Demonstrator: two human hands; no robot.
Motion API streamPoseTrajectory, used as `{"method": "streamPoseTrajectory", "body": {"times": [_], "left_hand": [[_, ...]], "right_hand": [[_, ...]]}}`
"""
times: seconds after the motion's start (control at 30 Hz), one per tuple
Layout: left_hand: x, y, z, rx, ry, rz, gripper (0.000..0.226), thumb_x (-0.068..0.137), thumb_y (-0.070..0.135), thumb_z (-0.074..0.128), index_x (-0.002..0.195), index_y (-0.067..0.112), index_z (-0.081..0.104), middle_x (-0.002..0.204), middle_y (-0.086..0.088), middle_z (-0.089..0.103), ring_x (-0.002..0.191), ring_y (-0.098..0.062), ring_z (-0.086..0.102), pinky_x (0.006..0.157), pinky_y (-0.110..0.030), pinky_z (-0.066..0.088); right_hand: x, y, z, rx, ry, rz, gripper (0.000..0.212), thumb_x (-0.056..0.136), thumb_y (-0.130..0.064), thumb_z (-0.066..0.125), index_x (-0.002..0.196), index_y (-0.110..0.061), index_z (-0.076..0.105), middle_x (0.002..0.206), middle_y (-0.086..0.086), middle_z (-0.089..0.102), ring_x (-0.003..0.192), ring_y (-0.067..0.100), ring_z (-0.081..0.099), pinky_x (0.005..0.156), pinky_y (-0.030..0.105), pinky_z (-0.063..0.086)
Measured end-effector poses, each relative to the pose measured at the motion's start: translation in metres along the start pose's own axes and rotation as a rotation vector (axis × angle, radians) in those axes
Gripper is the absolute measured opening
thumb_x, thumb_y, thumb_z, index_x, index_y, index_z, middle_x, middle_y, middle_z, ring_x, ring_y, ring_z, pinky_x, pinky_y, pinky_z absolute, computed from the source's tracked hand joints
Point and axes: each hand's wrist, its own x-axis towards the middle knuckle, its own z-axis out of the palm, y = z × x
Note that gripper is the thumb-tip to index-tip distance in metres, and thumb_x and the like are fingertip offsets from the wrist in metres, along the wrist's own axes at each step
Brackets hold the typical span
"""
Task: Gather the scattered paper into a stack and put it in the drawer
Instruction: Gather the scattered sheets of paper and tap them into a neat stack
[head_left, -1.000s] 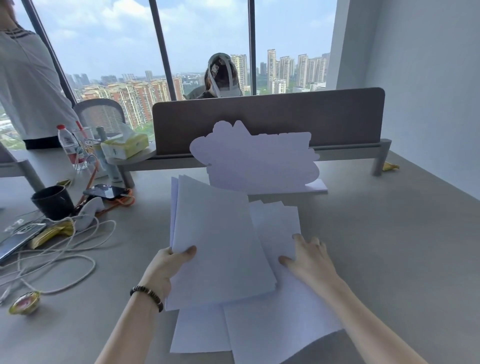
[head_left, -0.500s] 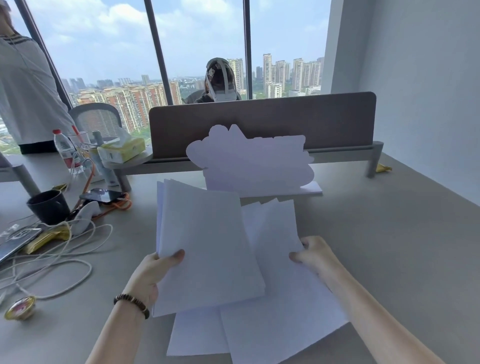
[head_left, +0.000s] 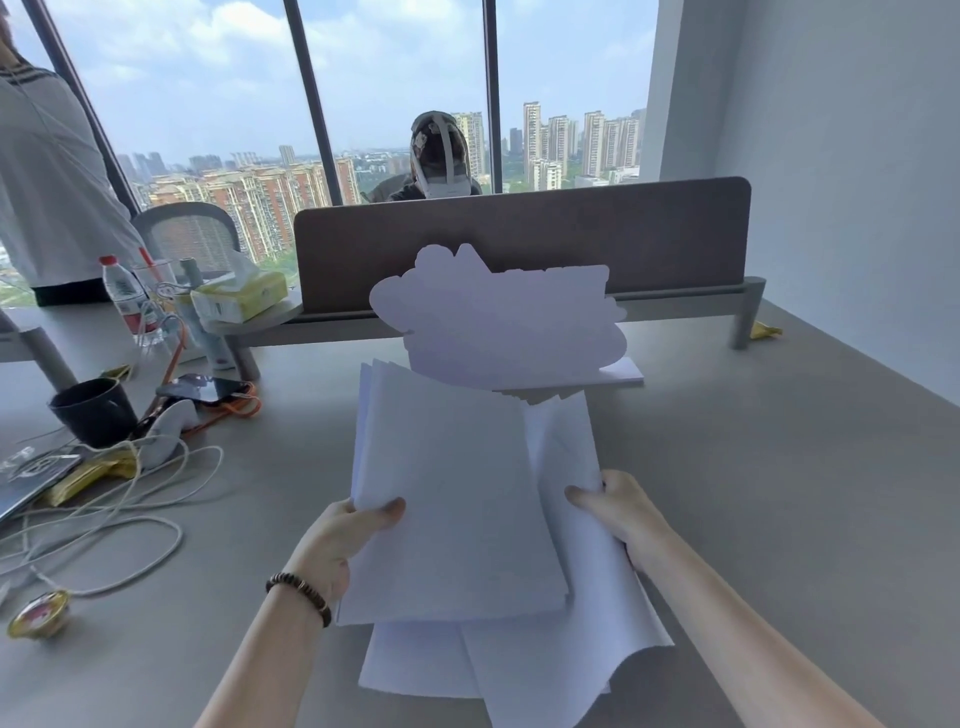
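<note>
A stack of white paper sheets (head_left: 452, 499) is tilted up off the grey desk (head_left: 753, 493) in front of me. My left hand (head_left: 343, 540) grips its left edge, thumb on top. My right hand (head_left: 618, 506) pinches the right edge of more loose sheets (head_left: 566, 649), which curl upward at their lower right corner. Another sheet (head_left: 415, 665) lies flat beneath them. No drawer is in view.
A pale cut-out shape (head_left: 498, 322) stands before the brown desk divider (head_left: 519, 234). At the left are a black mug (head_left: 93, 410), a phone (head_left: 208, 387), tangled white cables (head_left: 104, 514), a bottle (head_left: 127, 296) and a tissue box (head_left: 241, 301). People are behind the divider and at the far left.
My right hand went from lying flat on the loose sheets to pinching their right edge and lifting it. The left hand raised its stack slightly.
</note>
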Motion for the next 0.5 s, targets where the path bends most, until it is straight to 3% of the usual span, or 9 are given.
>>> {"method": "streamPoseTrajectory", "body": {"times": [0.17, 0.27, 0.33, 0.43, 0.5], "left_hand": [[-0.0019, -0.0005, 0.0013, -0.015, -0.001, -0.015, 0.016, 0.085, 0.008, 0.076, 0.098, 0.003, 0.069, 0.09, -0.016, 0.074, 0.081, -0.032, 0.07, 0.071, -0.041, 0.056], [-0.0018, -0.0013, -0.0023, -0.038, 0.001, -0.03, 0.02, 0.084, 0.01, 0.077, 0.101, 0.004, 0.07, 0.097, -0.018, 0.074, 0.088, -0.035, 0.07, 0.08, -0.047, 0.056], [-0.0021, -0.001, -0.0024, -0.037, 0.002, -0.034, 0.022, 0.084, 0.011, 0.077, 0.104, 0.004, 0.069, 0.1, -0.018, 0.074, 0.091, -0.035, 0.069, 0.086, -0.05, 0.055], [-0.0042, -0.0003, 0.0015, -0.046, -0.023, -0.048, 0.022, 0.084, 0.011, 0.077, 0.104, 0.005, 0.07, 0.098, -0.017, 0.075, 0.087, -0.033, 0.07, 0.078, -0.045, 0.057], [-0.0049, -0.0001, 0.0039, -0.048, -0.034, -0.051, 0.021, 0.083, 0.011, 0.077, 0.102, 0.005, 0.071, 0.094, -0.016, 0.076, 0.084, -0.032, 0.071, 0.072, -0.041, 0.057]], "right_hand": [[-0.0027, 0.0051, 0.0033, 0.026, 0.052, -0.07, 0.021, 0.073, -0.019, 0.074, 0.094, -0.018, 0.072, 0.093, 0.003, 0.077, 0.082, 0.025, 0.075, 0.082, 0.044, 0.062], [-0.0018, 0.0084, 0.0005, 0.034, 0.148, -0.069, 0.011, 0.081, -0.018, 0.074, 0.091, -0.016, 0.072, 0.091, 0.005, 0.076, 0.08, 0.025, 0.073, 0.077, 0.038, 0.061], [-0.0003, 0.0096, 0.0006, 0.043, 0.206, -0.069, 0.013, 0.084, -0.022, 0.073, 0.09, -0.011, 0.072, 0.09, 0.007, 0.074, 0.08, 0.027, 0.072, 0.072, 0.035, 0.058], [-0.0004, 0.009, 0.0043, 0.039, 0.288, -0.084, 0.023, 0.088, -0.027, 0.07, 0.091, -0.004, 0.068, 0.093, 0.014, 0.071, 0.082, 0.029, 0.066, 0.059, 0.028, 0.046], [-0.0002, 0.0087, 0.0075, 0.028, 0.289, -0.08, 0.028, 0.093, -0.032, 0.065, 0.097, -0.005, 0.068, 0.099, 0.015, 0.07, 0.09, 0.03, 0.065, 0.065, 0.029, 0.044]]}}
